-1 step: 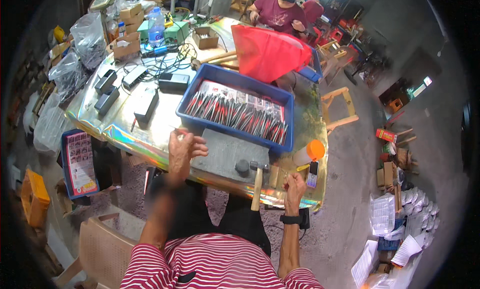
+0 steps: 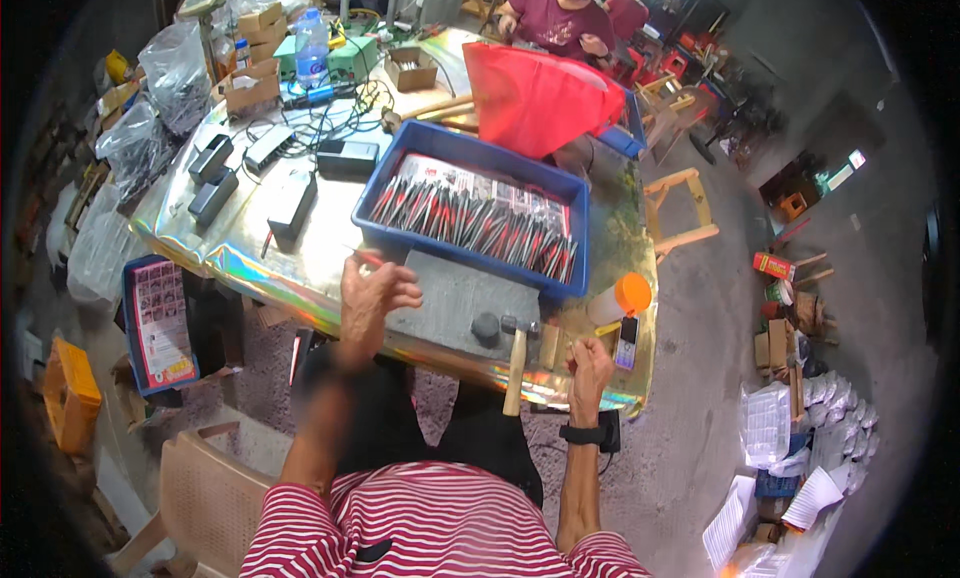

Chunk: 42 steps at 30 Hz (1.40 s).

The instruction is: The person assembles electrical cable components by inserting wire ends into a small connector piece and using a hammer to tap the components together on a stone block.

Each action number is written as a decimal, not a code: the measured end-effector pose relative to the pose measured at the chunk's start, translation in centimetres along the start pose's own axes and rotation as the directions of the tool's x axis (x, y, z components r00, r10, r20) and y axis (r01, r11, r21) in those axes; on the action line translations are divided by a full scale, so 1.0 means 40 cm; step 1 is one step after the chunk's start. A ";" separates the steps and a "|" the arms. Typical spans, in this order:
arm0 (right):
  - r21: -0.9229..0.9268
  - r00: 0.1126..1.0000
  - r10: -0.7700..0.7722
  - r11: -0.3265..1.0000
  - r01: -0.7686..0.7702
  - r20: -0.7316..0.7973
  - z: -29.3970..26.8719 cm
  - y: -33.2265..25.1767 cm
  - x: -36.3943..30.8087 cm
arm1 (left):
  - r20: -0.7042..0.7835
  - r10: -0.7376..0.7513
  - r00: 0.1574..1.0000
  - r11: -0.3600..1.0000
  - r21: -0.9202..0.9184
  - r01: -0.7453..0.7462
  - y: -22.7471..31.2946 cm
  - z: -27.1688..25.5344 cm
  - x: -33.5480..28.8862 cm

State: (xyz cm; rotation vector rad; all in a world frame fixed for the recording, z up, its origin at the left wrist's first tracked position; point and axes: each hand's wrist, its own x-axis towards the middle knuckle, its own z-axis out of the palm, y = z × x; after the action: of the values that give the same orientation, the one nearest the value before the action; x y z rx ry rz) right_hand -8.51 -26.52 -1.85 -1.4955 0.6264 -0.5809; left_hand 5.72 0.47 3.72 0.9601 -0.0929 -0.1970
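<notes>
The left hand (image 2: 368, 296) is raised over the near edge of the table (image 2: 300, 253), its fingers curled loosely; something thin and reddish seems pinched at its fingertips, but it is too small to tell what. The right hand (image 2: 590, 366) sits lower, at the table's near right corner, closed in a loose fist; whether it holds anything cannot be told. A black watch (image 2: 583, 435) is strapped on that wrist.

Between the two hands a hammer (image 2: 515, 363) with a wooden handle lies with its metal head on a grey slab (image 2: 450, 298), the handle sticking out over the table edge toward the person. A small dark round piece (image 2: 486, 326) rests on the slab just beside the hammer head.

Just behind the slab stands a blue plastic tray (image 2: 470, 153) filled with rows of red-and-black handled tools (image 2: 470, 223). To the right of the slab, near the right hand, are an orange-capped container (image 2: 622, 298) and a small phone (image 2: 626, 342).

Farther left on the shiny table top lie several black boxes (image 2: 292, 206) and cables. Behind the tray is a red bag (image 2: 540, 96), and beyond it another person in a dark red shirt (image 2: 560, 18) sits at the far end. A clear water bottle (image 2: 311, 46) stands at the far left.
</notes>
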 end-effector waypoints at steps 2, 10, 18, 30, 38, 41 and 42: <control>0.040 0.997 -0.050 0.998 0.048 0.051 0.041 -0.061 -0.027 | 0.079 0.018 0.997 0.999 0.047 -0.022 0.008 0.030 -0.013; 0.199 0.956 -0.173 0.972 0.127 0.236 0.180 -0.189 -0.106 | 0.197 -0.157 0.968 0.971 -0.149 0.188 -0.018 0.102 -0.059; 0.276 0.937 -0.235 0.947 0.162 0.259 0.245 -0.213 -0.151 | 0.310 -0.297 0.903 0.849 -0.348 0.398 -0.058 0.127 -0.089; 0.240 0.946 -0.262 0.947 0.213 0.192 0.272 -0.203 -0.166 | 0.353 -0.397 0.847 0.737 -0.428 0.523 -0.073 0.135 -0.116; 0.143 0.945 -0.302 0.948 0.284 0.124 0.279 -0.201 -0.173 | 0.351 -0.393 0.850 0.715 -0.465 0.523 -0.083 0.137 -0.121; 0.112 0.934 -0.337 0.939 0.324 0.116 0.278 -0.187 -0.167 | 0.352 -0.388 0.852 0.708 -0.478 0.520 -0.088 0.136 -0.122; 0.051 0.920 -0.376 0.927 0.373 0.107 0.277 -0.182 -0.167 | 0.351 -0.381 0.855 0.707 -0.486 0.514 -0.092 0.134 -0.123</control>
State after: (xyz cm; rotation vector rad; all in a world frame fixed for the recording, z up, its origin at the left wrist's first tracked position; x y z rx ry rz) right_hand -5.37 -13.91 5.34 -1.6204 0.2381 -0.7867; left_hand -0.42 -4.89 3.81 0.3352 -0.0002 -0.7557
